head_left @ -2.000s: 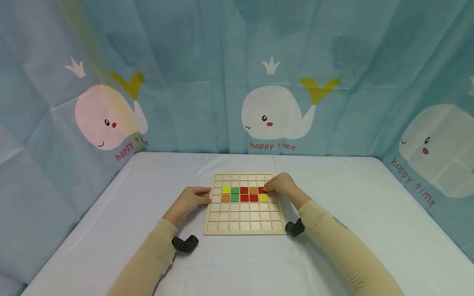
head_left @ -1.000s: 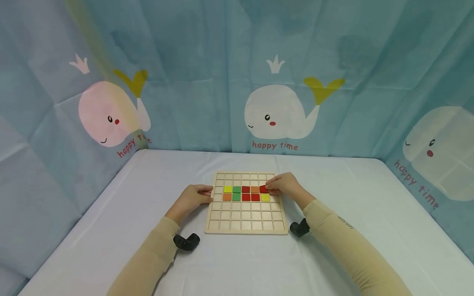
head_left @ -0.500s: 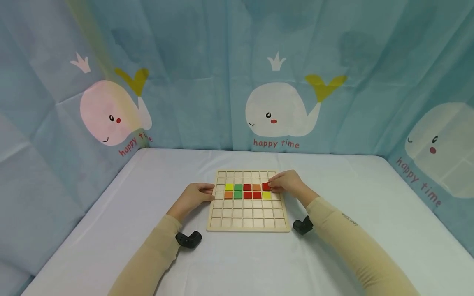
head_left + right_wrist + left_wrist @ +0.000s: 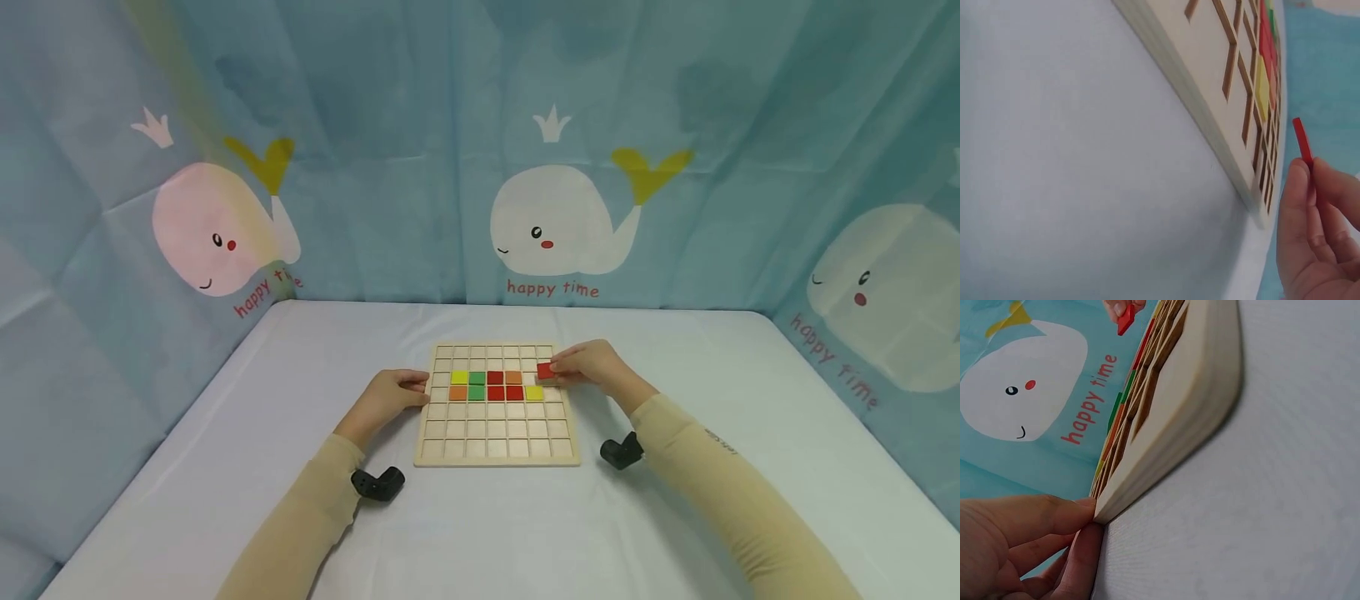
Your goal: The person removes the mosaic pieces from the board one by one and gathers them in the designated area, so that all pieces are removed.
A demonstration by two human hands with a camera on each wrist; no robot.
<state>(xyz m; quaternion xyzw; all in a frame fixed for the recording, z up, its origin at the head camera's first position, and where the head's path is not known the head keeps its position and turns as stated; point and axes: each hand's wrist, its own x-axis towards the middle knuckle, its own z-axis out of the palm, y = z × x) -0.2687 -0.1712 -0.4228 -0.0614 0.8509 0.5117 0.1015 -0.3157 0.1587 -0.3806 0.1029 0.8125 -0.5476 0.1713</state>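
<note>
My right hand (image 4: pixel 594 364) pinches a red square tile (image 4: pixel 545 372) between thumb and fingertips, over the right side of a wooden grid board (image 4: pixel 497 459). In the right wrist view this red tile (image 4: pixel 1302 139) stands edge-on above the fingertips, apart from the board. My left hand (image 4: pixel 386 402) holds the board's left edge; the left wrist view puts its thumb (image 4: pixel 1054 515) and a finger at the rim. Two rows of tiles lie in the cells. Among them are a yellow tile (image 4: pixel 459 377), a green tile (image 4: pixel 477 392) and an orange tile (image 4: pixel 513 377).
A white cloth (image 4: pixel 480 533) covers the table under the board. Behind stands a blue curtain (image 4: pixel 420 225) printed with whales. A black device (image 4: pixel 378 483) sits at the left wrist and another black device (image 4: pixel 622 451) at the right wrist.
My right hand has drawn the red tile up and to the right, out of the upper row, baring its cell. My left hand stays at the board's left edge.
</note>
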